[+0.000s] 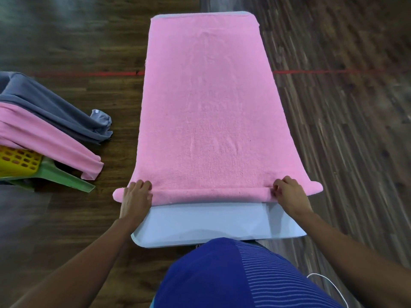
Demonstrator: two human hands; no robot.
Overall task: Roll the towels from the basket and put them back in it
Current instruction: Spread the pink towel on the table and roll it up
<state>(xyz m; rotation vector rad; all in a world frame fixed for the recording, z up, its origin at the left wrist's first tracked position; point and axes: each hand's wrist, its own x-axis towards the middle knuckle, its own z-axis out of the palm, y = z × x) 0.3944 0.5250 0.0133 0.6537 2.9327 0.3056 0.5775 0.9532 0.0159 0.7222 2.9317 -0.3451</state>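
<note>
A pink towel lies flat along a narrow white table, covering most of it. Its near edge is turned into a thin roll across the table's width. My left hand grips the left end of that roll, fingers curled over it. My right hand pinches the right end of the roll. At the far left a yellow basket holds a second pink towel and a grey towel, both hanging over its rim.
The basket sits on a green plastic stool left of the table. Dark wood floor with a red line surrounds the table. A white cable hangs at my lower right.
</note>
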